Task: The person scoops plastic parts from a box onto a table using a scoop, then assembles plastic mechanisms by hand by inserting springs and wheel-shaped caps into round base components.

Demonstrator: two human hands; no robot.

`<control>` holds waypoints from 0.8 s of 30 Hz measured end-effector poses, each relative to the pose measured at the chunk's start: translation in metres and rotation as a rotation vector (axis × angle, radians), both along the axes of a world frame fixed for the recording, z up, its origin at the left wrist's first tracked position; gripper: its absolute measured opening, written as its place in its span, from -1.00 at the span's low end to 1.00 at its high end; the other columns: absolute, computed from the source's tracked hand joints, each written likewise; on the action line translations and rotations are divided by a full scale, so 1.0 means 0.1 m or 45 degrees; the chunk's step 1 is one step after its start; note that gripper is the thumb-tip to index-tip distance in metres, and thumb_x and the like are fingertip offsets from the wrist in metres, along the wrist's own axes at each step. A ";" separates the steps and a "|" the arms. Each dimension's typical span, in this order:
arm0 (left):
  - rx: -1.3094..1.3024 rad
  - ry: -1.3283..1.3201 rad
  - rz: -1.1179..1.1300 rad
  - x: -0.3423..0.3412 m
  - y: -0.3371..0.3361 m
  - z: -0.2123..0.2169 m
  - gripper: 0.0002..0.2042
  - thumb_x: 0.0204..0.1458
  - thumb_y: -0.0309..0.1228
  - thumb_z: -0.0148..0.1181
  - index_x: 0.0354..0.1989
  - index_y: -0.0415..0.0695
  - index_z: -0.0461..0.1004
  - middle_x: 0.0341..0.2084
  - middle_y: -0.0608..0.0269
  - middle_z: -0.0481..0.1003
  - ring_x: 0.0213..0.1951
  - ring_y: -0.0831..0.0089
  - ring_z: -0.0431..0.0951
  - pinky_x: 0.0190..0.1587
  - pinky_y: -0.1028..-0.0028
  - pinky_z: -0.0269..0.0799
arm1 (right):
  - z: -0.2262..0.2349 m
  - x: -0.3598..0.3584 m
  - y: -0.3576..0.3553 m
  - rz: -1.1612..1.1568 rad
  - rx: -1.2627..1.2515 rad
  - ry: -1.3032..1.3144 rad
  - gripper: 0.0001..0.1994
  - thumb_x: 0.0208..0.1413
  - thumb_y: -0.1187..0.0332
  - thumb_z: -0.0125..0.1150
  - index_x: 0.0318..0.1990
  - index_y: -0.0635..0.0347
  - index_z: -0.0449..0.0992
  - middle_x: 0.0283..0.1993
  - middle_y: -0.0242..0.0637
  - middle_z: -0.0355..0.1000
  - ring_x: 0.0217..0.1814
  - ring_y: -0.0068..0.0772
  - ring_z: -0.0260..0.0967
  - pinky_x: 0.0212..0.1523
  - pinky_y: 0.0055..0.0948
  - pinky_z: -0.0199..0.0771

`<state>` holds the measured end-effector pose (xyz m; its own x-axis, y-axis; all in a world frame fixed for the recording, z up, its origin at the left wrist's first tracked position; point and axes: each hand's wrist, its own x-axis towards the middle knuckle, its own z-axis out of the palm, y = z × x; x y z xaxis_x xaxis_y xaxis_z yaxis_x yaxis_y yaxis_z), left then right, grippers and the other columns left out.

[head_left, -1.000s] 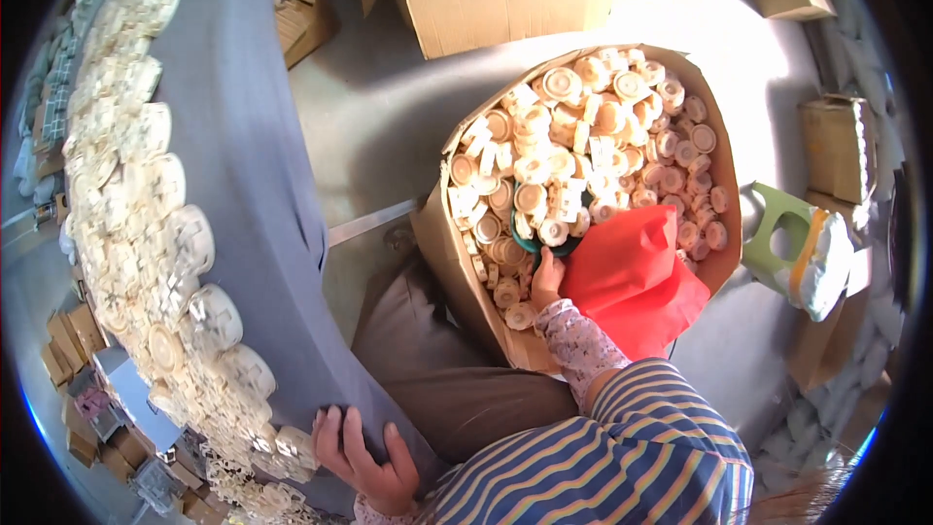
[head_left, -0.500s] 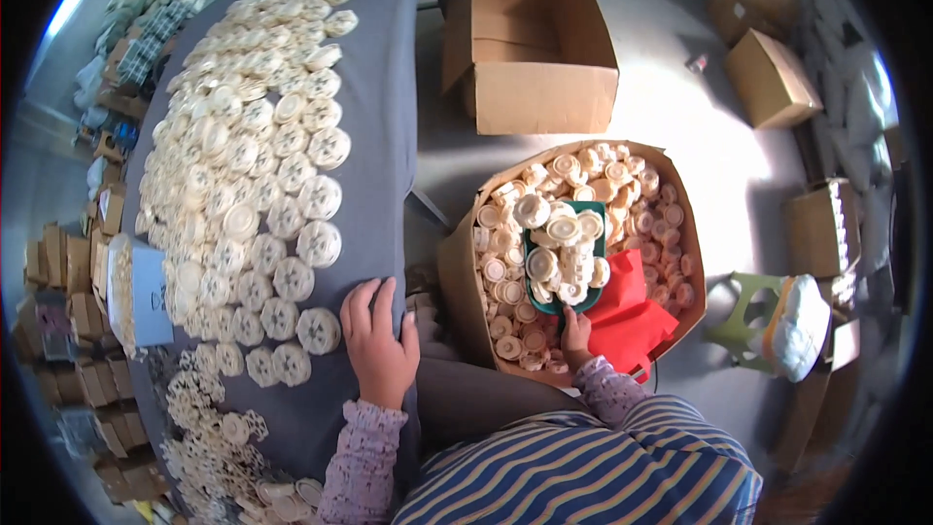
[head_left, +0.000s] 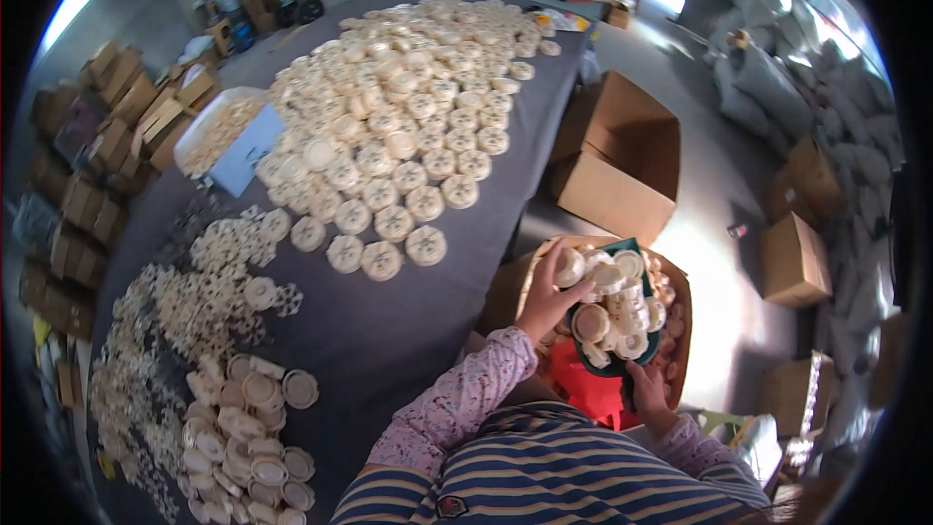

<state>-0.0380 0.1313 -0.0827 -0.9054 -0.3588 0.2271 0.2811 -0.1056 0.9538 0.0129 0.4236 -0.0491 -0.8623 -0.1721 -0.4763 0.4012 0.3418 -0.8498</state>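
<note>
A dark green scoop-like tray [head_left: 634, 362] heaped with cream round plastic parts [head_left: 614, 308] hangs over an open cardboard box [head_left: 677, 331] of the same parts. My right hand [head_left: 649, 391] grips the tray's near end from below. My left hand [head_left: 547, 296] rests on the pile at the tray's left side, steadying it. A red piece [head_left: 585, 389] lies in the box under the tray. The grey-covered table [head_left: 398, 326] on my left carries many cream discs [head_left: 408, 126] laid out in rows.
An empty open cardboard box [head_left: 622, 160] stands on the floor beyond the full one. Closed cartons [head_left: 795, 258] sit to the right. Piles of smaller cream parts [head_left: 238, 428] cover the table's near end, and a white tray [head_left: 209, 126] sits at its left edge.
My left hand left the table edge and went to the heaped tray. My right hand has lifted the tray of parts up out of the box. My view swung further over the table.
</note>
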 end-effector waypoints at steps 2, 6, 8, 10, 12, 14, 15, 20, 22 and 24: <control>0.028 0.003 0.083 0.18 -0.11 0.19 -0.20 0.22 -0.38 0.45 0.58 -0.15 0.13 0.41 0.04 0.28 0.39 0.30 0.34 0.43 0.30 0.30 | 0.29 -0.06 -0.04 0.109 0.078 0.011 -0.67 0.47 0.18 0.06 -0.34 0.19 0.49 -0.69 -0.36 0.36 -0.82 -0.45 0.26 -0.83 -0.43 0.19; 0.049 0.060 0.486 0.82 -0.45 0.67 -0.24 0.24 -0.27 0.41 0.57 -0.08 0.19 0.33 -0.09 0.31 0.38 0.11 0.36 0.44 0.21 0.27 | 0.91 -0.17 -0.53 0.500 0.082 0.216 -0.57 0.49 0.20 0.03 -0.48 0.20 0.48 -0.75 -0.35 0.31 -0.86 -0.48 0.21 -0.84 -0.43 0.12; -0.015 0.085 0.697 1.28 -0.65 1.00 -0.25 0.26 -0.28 0.39 0.57 -0.10 0.17 0.34 -0.09 0.31 0.39 0.12 0.34 0.44 0.21 0.27 | 1.11 -0.16 -0.85 0.690 0.104 0.278 -0.49 0.50 0.19 0.02 -0.59 0.18 0.45 -0.77 -0.34 0.31 -0.85 -0.48 0.22 -0.83 -0.44 0.11; -0.040 0.124 0.925 1.76 -0.90 1.10 -0.25 0.26 -0.28 0.39 0.57 -0.11 0.16 0.34 -0.10 0.31 0.39 0.12 0.35 0.44 0.21 0.27 | 1.26 -0.17 -1.27 0.903 0.126 0.246 -0.44 0.50 0.17 0.02 -0.65 0.18 0.45 -0.77 -0.33 0.33 -0.85 -0.49 0.23 -0.82 -0.46 0.11; 0.123 0.213 1.074 2.37 -1.18 1.15 -0.25 0.27 -0.27 0.39 0.57 -0.14 0.16 0.33 -0.10 0.33 0.38 0.12 0.36 0.44 0.22 0.26 | 1.39 -0.05 -1.84 1.150 0.074 0.262 -0.48 0.47 0.17 0.08 -0.61 0.21 0.47 -0.74 -0.32 0.37 -0.83 -0.49 0.25 -0.79 -0.44 0.16; 0.156 0.188 1.284 3.07 -1.39 1.23 -0.29 0.32 -0.33 0.31 0.57 -0.21 0.14 0.42 -0.11 0.28 0.44 0.14 0.31 0.46 0.26 0.24 | 1.54 0.16 -2.49 1.414 0.052 0.311 -0.51 0.44 0.17 0.16 -0.58 0.25 0.50 -0.71 -0.30 0.41 -0.79 -0.50 0.31 -0.75 -0.45 0.22; 0.119 0.123 1.389 3.47 -1.47 1.38 -0.32 0.35 -0.34 0.27 0.57 -0.23 0.13 0.45 -0.10 0.25 0.47 0.15 0.28 0.46 0.27 0.24 | 1.68 0.31 -2.85 1.582 0.048 0.329 -0.51 0.43 0.14 0.16 -0.55 0.28 0.53 -0.70 -0.30 0.42 -0.76 -0.51 0.35 -0.72 -0.45 0.27; -0.084 -0.058 1.978 5.32 -1.54 1.59 -0.40 0.42 -0.30 0.17 0.55 -0.25 0.18 0.45 0.02 0.30 0.45 0.25 0.29 0.46 0.34 0.24 | 2.03 1.49 -4.47 2.337 0.076 0.372 -0.45 0.44 0.04 0.13 -0.45 0.40 0.58 -0.69 -0.25 0.44 -0.77 -0.42 0.37 -0.71 -0.38 0.32; 0.030 -0.011 2.116 5.92 -1.55 1.54 -0.43 0.45 -0.23 0.10 0.53 -0.25 0.22 0.41 0.03 0.36 0.42 0.25 0.34 0.45 0.35 0.25 | 2.17 2.13 -4.89 2.598 0.097 0.337 -0.49 0.45 0.06 0.12 -0.46 0.31 0.59 -0.70 -0.26 0.42 -0.78 -0.41 0.36 -0.72 -0.39 0.31; 0.023 -0.002 2.213 6.38 -1.53 1.52 -0.44 0.48 -0.17 0.05 0.51 -0.26 0.24 0.39 0.03 0.38 0.40 0.25 0.37 0.44 0.34 0.25 | 2.05 2.66 -5.26 2.737 0.028 0.249 -0.52 0.43 0.09 0.12 -0.47 0.28 0.58 -0.65 -0.26 0.44 -0.77 -0.42 0.36 -0.72 -0.35 0.32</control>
<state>0.5996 -0.0214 0.0693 0.5071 -0.8354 0.2120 0.0677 0.2838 0.9565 0.2790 -0.1020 0.1558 0.5768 -0.6854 -0.4445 -0.5829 0.0360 -0.8118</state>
